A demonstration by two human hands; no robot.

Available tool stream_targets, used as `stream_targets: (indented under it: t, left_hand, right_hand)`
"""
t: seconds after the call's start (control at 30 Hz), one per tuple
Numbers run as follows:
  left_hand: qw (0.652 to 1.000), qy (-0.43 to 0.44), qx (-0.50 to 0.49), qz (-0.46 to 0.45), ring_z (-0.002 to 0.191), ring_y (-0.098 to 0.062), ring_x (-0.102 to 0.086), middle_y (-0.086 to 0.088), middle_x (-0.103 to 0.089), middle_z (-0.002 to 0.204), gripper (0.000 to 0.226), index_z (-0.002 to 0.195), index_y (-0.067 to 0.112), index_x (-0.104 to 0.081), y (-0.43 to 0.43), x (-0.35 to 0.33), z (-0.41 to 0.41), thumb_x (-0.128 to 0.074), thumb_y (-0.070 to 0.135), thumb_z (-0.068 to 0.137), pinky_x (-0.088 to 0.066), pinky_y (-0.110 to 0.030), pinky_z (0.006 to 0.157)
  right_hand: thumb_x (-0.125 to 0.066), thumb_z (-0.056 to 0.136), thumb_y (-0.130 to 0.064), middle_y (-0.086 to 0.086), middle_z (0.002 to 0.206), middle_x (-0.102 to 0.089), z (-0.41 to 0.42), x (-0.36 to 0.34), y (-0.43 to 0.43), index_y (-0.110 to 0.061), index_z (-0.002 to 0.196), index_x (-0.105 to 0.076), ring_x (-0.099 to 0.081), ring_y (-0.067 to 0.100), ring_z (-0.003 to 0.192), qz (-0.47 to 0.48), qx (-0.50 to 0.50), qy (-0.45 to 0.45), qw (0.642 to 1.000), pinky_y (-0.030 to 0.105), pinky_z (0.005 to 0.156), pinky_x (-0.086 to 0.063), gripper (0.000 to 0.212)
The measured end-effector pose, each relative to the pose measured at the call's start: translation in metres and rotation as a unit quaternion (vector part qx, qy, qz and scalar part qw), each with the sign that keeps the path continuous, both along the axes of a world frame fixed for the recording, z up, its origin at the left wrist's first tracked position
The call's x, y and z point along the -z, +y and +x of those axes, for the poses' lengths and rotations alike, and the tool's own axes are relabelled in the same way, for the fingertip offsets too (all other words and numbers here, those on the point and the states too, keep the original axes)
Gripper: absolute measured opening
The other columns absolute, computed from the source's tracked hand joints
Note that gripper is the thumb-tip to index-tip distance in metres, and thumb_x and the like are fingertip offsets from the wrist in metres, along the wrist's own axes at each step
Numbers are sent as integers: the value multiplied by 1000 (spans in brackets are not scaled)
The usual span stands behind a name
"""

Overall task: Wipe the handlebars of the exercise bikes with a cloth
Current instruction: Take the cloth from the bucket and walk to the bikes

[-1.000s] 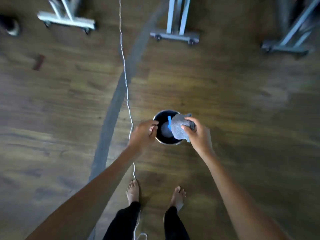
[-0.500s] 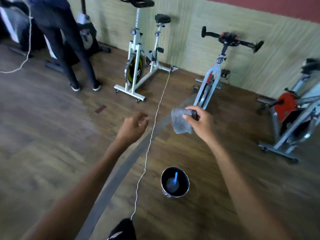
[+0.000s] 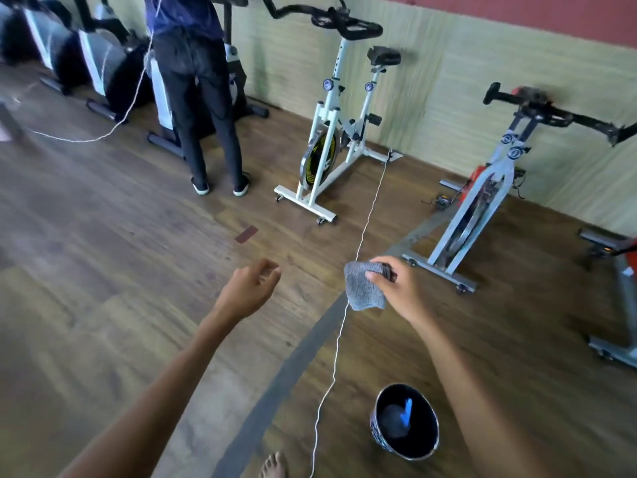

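My right hand pinches a grey cloth that hangs from its fingers above the wooden floor. My left hand floats beside it, fingers loosely curled and holding nothing. Ahead stands a white exercise bike with black handlebars. To the right is a second bike whose black handlebars stretch toward the frame edge. Both bikes are well beyond arm's reach.
A small dark bucket with something blue inside sits on the floor by my right forearm. A thin white cord runs across the floor to the white bike. Another person stands at the machines on the left. A third bike shows at the right edge.
I have risen from the bucket, lifting the cloth out with my right hand. My left hand let go of the bucket rim. The view now takes in the bikes.
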State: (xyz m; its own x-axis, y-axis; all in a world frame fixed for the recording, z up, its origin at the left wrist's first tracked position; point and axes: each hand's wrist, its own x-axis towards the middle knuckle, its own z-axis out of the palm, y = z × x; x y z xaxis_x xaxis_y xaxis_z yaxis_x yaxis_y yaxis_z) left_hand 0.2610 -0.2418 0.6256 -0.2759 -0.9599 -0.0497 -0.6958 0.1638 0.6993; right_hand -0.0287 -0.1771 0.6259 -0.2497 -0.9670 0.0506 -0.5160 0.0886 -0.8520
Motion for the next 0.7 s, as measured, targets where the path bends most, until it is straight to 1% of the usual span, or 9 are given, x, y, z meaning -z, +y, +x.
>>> stream_targets:
  t: [0.1, 0.17, 0.27, 0.37, 0.47, 0.53, 0.6, 0.63, 0.7]
  left_hand:
    - [1000, -4, 5, -5, 90, -19, -65, -2, -70, 100, 26, 108, 16, -65, -45, -5, 10, -53, 36, 97, -49, -31, 79]
    - [1000, 3, 3, -10, 90, -21, -66, -4, -71, 98, 23, 106, 14, -66, -73, -9, 11, -54, 32, 97, -44, -28, 76]
    - [1000, 11, 5, -15, 87, -16, -63, -4, -71, 98, 23, 106, 12, -66, -112, -12, 6, -55, 30, 97, -40, -24, 74]
    - [999, 10, 14, -28, 81, -11, -58, -1, -68, 98, 22, 104, 12, -66, -154, -11, -2, -54, 30, 98, -36, -22, 71]
    - [999, 13, 3, -31, 81, -12, -59, 0, -68, 99, 24, 107, 11, -66, -203, -8, -9, -53, 29, 98, -41, -26, 74]
    - [1000, 5, -8, -30, 84, -15, -62, 2, -69, 98, 24, 106, 13, -67, -243, -8, -12, -53, 31, 98, -46, -29, 77]
    - [999, -9, -24, -32, 88, -18, -62, 1, -68, 94, 21, 101, 15, -65, -286, -11, -15, -52, 32, 98, -43, -29, 75]
    - [999, -15, -35, -36, 88, -18, -62, -1, -68, 93, 20, 99, 16, -64, -308, -12, -17, -52, 32, 98, -43, -29, 75]
    - [997, -20, -61, -41, 79, -13, -62, -1, -69, 92, 17, 97, 20, -62, -351, -20, -22, -52, 33, 98, -45, -29, 73]
  right_hand:
    - [-62, 70, -52, -8, 90, -69, 13, -8, -38, -53, 87, -60, -65, 16, 85, -1, 9, -10, 1000, 48, 81, -53, 17]
    - [-64, 73, -47, -10, 93, -69, 17, -14, -61, -52, 87, -60, -65, 14, 86, -5, 10, -6, 1000, 46, 80, -54, 15]
    - [-68, 80, -34, -12, 98, -69, 15, -19, -98, -47, 89, -61, -66, 14, 90, -10, 14, -8, 1000, 44, 83, -53, 18]
    - [-69, 83, -27, -14, 103, -69, 7, -22, -144, -39, 94, -62, -65, 12, 94, -15, 1, -10, 1000, 39, 84, -53, 18]
    - [-70, 85, -19, -16, 95, -68, -2, -20, -202, -38, 93, -61, -65, 11, 88, -16, -5, -13, 1000, 33, 79, -50, 23]
    - [-71, 83, -25, -17, 92, -68, -7, -19, -248, -42, 90, -62, -65, 11, 87, -24, -18, -20, 999, 35, 79, -50, 21]
    - [-68, 79, -33, -17, 96, -69, -14, -17, -298, -46, 90, -63, -66, 11, 90, -31, -36, -33, 998, 39, 84, -52, 18]
    - [-68, 78, -32, -17, 98, -69, -18, -17, -322, -46, 90, -63, -66, 11, 92, -35, -48, -35, 998, 42, 86, -53, 18]
    - [-68, 79, -31, -16, 98, -69, -25, -21, -373, -44, 91, -64, -66, 12, 93, -49, -69, -35, 996, 45, 88, -53, 19]
